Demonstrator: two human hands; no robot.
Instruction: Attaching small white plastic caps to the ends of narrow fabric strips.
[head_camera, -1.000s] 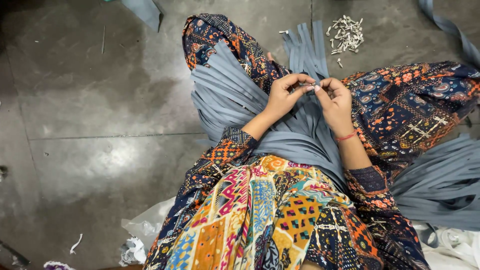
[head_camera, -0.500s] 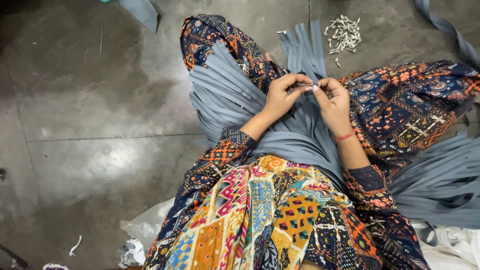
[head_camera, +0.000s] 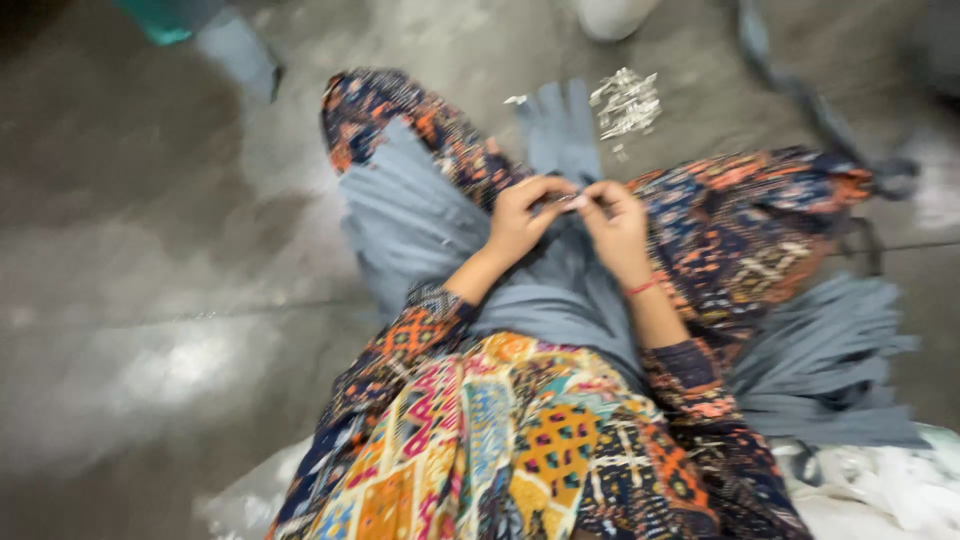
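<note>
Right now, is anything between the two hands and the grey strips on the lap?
Nothing visible. The left hand and right hand already meet on the grey fabric strips, fingers pinching something small and pale, too blurred to identify. The pile of pale bits lies apart on the floor.

A bare grey concrete floor (head_camera: 150, 250) is seen across the frame, blurred. A pale sheen of light is reflected at the lower left. A seam is made out at mid-left. White plastic sheeting (head_camera: 880, 490) is spread at the lower right.
</note>
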